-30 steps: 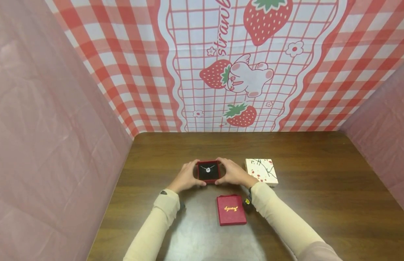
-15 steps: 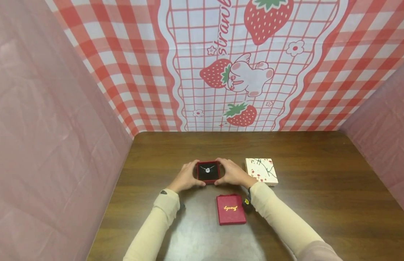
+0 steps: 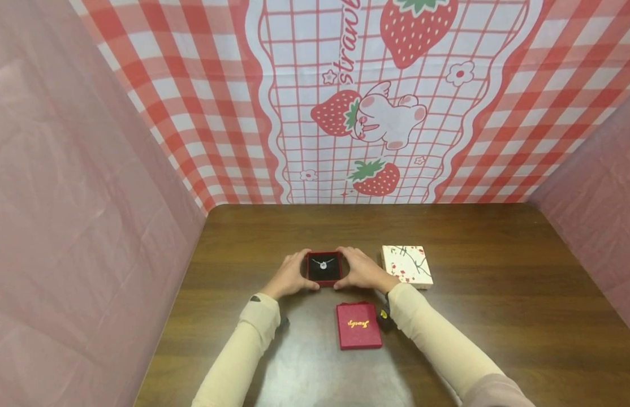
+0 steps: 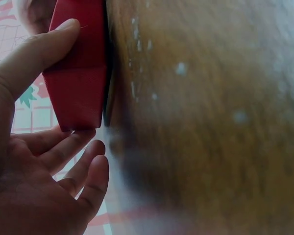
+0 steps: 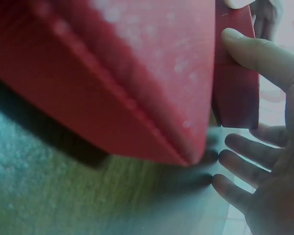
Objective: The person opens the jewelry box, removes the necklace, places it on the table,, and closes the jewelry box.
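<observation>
Both hands hold a small red jewelry box (image 3: 324, 284) near the middle of the table, one at each side. Inside, a silver necklace (image 3: 323, 265) with a round clear pendant lies on a black insert (image 3: 319, 276). My left hand (image 3: 289, 276) grips the left end, thumb on the near wall and forefingers at the far side; in the left wrist view its other fingers curl loosely below the red wall (image 4: 81, 95). My right hand (image 3: 365, 271) grips the right end likewise, its thumb (image 5: 250, 49) on the near wall.
A red lid (image 3: 359, 326) with gold lettering lies nearer me, looming large in the right wrist view. A cream box (image 3: 408, 265) with a branch and red blossom print sits right of my right hand. Behind the wooden table (image 3: 473, 316) hangs a strawberry-print cloth (image 3: 294, 130).
</observation>
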`<state>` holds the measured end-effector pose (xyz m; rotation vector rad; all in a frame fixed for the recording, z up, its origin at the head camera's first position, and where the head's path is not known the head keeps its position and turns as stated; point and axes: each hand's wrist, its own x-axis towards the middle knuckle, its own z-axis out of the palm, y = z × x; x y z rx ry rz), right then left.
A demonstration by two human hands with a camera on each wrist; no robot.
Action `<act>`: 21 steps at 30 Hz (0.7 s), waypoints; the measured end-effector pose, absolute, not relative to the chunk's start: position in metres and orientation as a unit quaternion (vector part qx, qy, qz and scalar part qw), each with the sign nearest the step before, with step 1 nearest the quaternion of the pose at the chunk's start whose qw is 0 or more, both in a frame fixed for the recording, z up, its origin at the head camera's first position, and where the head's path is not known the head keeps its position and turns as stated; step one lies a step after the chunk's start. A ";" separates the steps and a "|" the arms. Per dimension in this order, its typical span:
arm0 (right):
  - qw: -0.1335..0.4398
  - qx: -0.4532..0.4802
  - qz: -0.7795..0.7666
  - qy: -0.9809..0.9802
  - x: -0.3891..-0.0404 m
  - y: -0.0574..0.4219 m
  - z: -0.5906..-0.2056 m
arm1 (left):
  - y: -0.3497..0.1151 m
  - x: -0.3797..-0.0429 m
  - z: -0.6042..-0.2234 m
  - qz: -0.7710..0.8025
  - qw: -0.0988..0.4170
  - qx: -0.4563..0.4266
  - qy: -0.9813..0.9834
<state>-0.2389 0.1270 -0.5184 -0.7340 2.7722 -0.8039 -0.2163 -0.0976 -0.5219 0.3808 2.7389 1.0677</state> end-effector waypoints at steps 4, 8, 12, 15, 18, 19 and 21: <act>0.078 -0.246 -0.264 0.929 -0.239 0.127 -0.520 | -0.098 -0.216 -0.521 0.357 0.092 0.125 0.921; 0.085 -0.244 -0.262 0.930 -0.238 0.126 -0.519 | -0.098 -0.216 -0.521 0.359 0.095 0.122 0.920; 0.097 -0.243 -0.264 0.928 -0.238 0.126 -0.516 | -0.099 -0.215 -0.522 0.358 0.097 0.121 0.921; 0.107 -0.244 -0.267 0.926 -0.238 0.127 -0.513 | -0.100 -0.215 -0.522 0.355 0.097 0.122 0.922; 0.118 -0.243 -0.268 0.925 -0.237 0.129 -0.511 | -0.100 -0.215 -0.523 0.353 0.095 0.124 0.922; 0.120 -0.243 -0.267 0.925 -0.237 0.129 -0.511 | -0.100 -0.215 -0.523 0.353 0.096 0.123 0.923; 0.122 -0.241 -0.266 0.925 -0.237 0.130 -0.511 | -0.100 -0.215 -0.523 0.353 0.097 0.122 0.923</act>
